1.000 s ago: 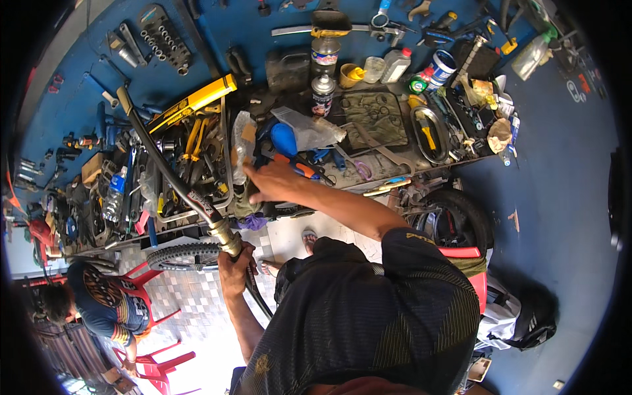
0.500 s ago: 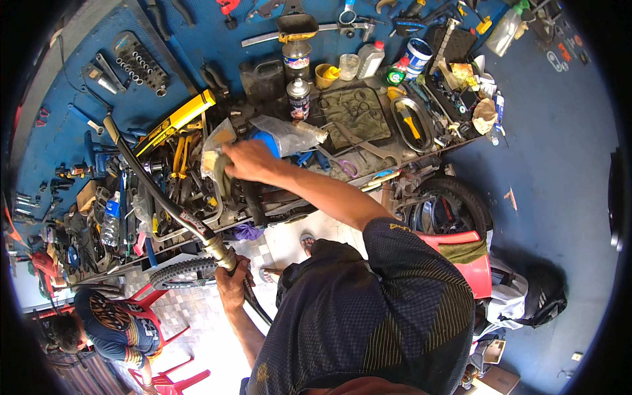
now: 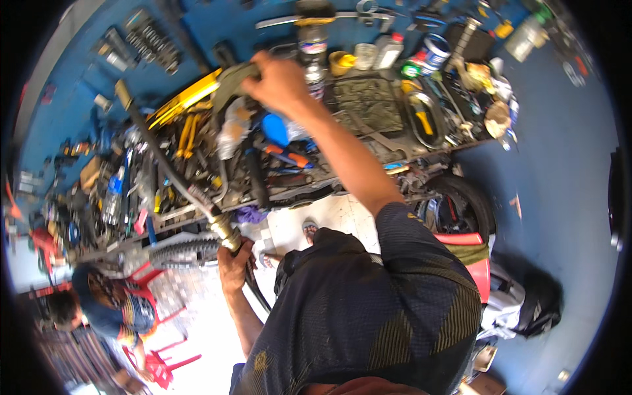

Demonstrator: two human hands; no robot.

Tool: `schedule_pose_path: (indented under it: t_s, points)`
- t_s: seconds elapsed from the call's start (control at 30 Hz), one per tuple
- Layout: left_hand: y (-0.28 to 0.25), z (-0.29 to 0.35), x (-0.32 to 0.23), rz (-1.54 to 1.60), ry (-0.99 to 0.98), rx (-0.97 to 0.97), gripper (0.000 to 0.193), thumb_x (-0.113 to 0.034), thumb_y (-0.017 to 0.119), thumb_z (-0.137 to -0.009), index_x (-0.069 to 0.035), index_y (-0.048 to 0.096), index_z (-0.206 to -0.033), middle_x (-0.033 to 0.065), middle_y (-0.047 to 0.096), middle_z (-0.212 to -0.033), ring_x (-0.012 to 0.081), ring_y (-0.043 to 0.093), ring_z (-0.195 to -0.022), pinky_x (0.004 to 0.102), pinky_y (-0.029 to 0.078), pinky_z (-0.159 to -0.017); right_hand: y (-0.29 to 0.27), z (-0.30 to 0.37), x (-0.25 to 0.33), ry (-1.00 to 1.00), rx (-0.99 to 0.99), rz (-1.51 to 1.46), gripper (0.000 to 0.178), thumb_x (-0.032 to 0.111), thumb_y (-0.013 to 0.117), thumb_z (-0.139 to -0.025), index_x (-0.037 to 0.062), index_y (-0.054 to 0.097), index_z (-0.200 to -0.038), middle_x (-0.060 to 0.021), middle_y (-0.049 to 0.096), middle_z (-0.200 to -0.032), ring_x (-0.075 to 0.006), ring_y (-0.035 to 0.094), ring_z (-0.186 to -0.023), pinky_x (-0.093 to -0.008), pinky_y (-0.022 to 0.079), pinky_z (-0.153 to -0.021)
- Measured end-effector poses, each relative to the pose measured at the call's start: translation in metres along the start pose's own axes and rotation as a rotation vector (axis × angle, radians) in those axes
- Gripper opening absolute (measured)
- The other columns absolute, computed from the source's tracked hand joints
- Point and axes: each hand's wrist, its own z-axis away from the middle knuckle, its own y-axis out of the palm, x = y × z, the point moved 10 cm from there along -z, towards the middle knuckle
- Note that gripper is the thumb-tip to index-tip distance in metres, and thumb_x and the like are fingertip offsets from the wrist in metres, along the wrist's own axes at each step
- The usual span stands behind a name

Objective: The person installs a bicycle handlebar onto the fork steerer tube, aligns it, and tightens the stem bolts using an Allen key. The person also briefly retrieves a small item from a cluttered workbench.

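My left hand (image 3: 235, 264) is closed around a long dark tube, just below its brass-coloured metal collar (image 3: 225, 232). The black tube (image 3: 158, 151) slants up and left from there, over the front of the cluttered workbench, to a tan tip. With my right arm stretched across the bench, my right hand (image 3: 280, 84) grips an olive-green cloth (image 3: 230, 87) that hangs down on its left side. Below that hand lie a crumpled clear plastic bag (image 3: 234, 131) and a blue round thing (image 3: 276, 130). The yellow box (image 3: 191, 99) sits left of the cloth.
Tools crowd the bench, among them yellow-handled pliers (image 3: 189, 135) and an oval metal tray (image 3: 422, 120). Bottles and a spray can stand along the back. A bicycle tyre (image 3: 184, 255) is under the bench; a person (image 3: 108, 303) sits lower left by red chairs.
My right hand has lifted the olive-green cloth up and away from the bench's tool pile, toward the back wall. My left hand keeps its grip on the tube. The view has shifted slightly.
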Motion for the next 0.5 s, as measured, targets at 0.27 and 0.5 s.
schedule_pose_path:
  t_s: [0.27, 0.5]
  points:
    - [0.002, 0.004, 0.003, 0.06, -0.014, 0.024, 0.013, -0.009, 0.071, -0.092, 0.003, 0.067, -0.094, 0.0056, 0.063, -0.065, 0.0126, 0.059, -0.051, 0.0271, 0.048, -0.046, -0.047, -0.021, -0.025, 0.015, -0.151, 0.159, 0.049, 0.043, 0.075, -0.08, 0.0118, 0.069, -0.117, -0.0126, 0.075, -0.081, -0.035, 0.074, -0.079, -0.0461, 0.058, -0.072]
    - [-0.007, 0.008, 0.005, 0.038, 0.0, -0.033, 0.014, -0.009, 0.072, -0.091, 0.004, 0.066, -0.093, 0.0057, 0.064, -0.067, 0.0121, 0.06, -0.055, 0.0277, 0.048, -0.05, 0.011, -0.014, -0.027, 0.011, 0.056, 0.236, 0.046, 0.039, 0.076, -0.084, 0.0106, 0.067, -0.119, -0.0173, 0.076, -0.092, -0.0381, 0.074, -0.088, -0.0494, 0.058, -0.077]
